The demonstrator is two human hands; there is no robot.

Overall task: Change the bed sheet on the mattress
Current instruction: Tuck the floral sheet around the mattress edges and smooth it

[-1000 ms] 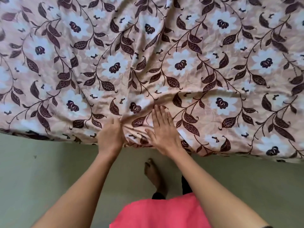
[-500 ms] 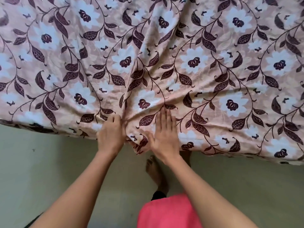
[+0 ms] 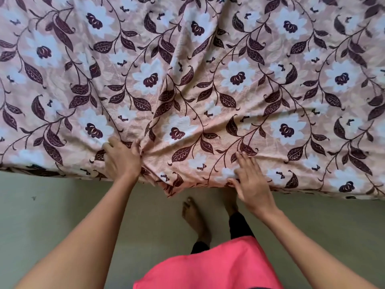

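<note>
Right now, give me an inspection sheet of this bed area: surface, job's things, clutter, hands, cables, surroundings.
Surface: mattress hidden under the sheet.
Job's things: floral sheet spread over the bed, with creases fanning out from a bunch near the front edge and a flap hanging over that edge.
Clutter: nothing seen.
Hands: left hand grips the bunched sheet; right hand lies with straight fingers on the sheet at the edge.
Cables: nothing seen.
Surroundings: pale floor; bare feet; pink garment.
</note>
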